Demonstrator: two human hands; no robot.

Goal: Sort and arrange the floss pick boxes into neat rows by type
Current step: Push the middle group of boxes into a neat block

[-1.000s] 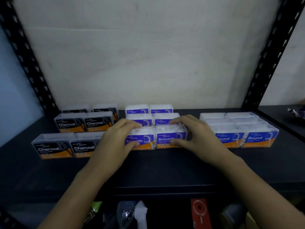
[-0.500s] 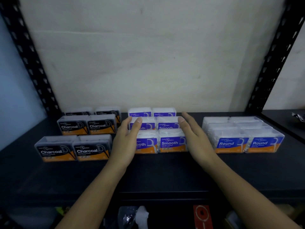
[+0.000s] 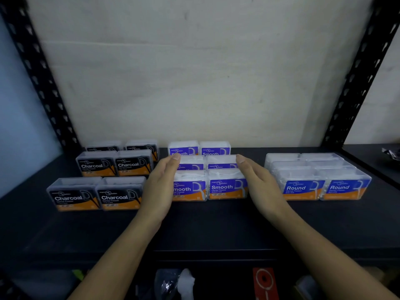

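The left hand (image 3: pixel 161 187) covers the first letter on the front-left Smooth box (image 3: pixel 190 189), and the rear boxes' labels are cut off by those in front. Readable labels say "Charcoal", "Smooth" and "Round", each with "Dental Flosser". The Smooth boxes (image 3: pixel 226 187) stand two wide at mid-shelf (image 3: pixel 216 224); the Charcoal boxes (image 3: pixel 95 197) lie left of them, the Round boxes (image 3: pixel 324 188) right, with gaps between. Both hands, the right hand (image 3: pixel 263 188) too, press flat with straight, unclenched fingers against the Smooth block's sides. Bare shelf lies in front.

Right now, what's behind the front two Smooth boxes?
Behind the front Smooth boxes sit two more rows of Smooth boxes, two boxes each. The front boxes cover the middle row's lower labels; the left hand hides part too.
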